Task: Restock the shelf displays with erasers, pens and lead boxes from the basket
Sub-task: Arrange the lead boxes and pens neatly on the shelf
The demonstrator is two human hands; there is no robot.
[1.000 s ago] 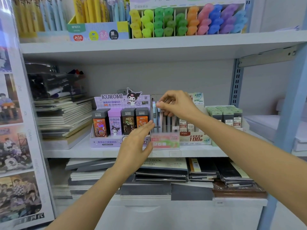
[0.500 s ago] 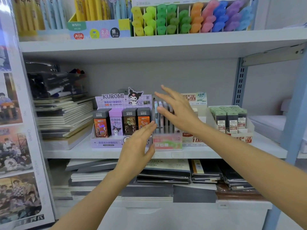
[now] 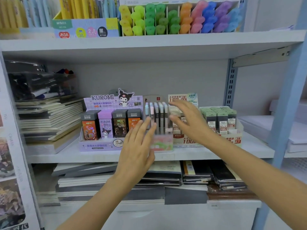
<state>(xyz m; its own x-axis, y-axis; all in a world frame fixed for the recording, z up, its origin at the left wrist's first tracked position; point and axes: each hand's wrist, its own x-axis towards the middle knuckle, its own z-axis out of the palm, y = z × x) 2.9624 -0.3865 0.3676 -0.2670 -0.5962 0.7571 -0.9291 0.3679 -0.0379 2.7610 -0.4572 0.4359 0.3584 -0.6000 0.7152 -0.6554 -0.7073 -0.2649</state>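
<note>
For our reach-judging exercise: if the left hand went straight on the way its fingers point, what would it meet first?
Most likely the upright pens in the pink holder: the left hand points its straight fingers up at them. Depth is unclear, so the gap cannot be judged.

White metal shelving, evenly lit. Upper shelf [image 3: 149, 45] across the top; middle shelf [image 3: 66, 156] below. Pale grey back panel [image 3: 166, 77] behind. Slotted grey upright [image 3: 230, 83] at right, bracket [image 3: 260, 57] under upper shelf. Blue-grey post [image 3: 289, 90] at right edge. Poster-covered side panel [image 3: 10, 146] at left.
</note>
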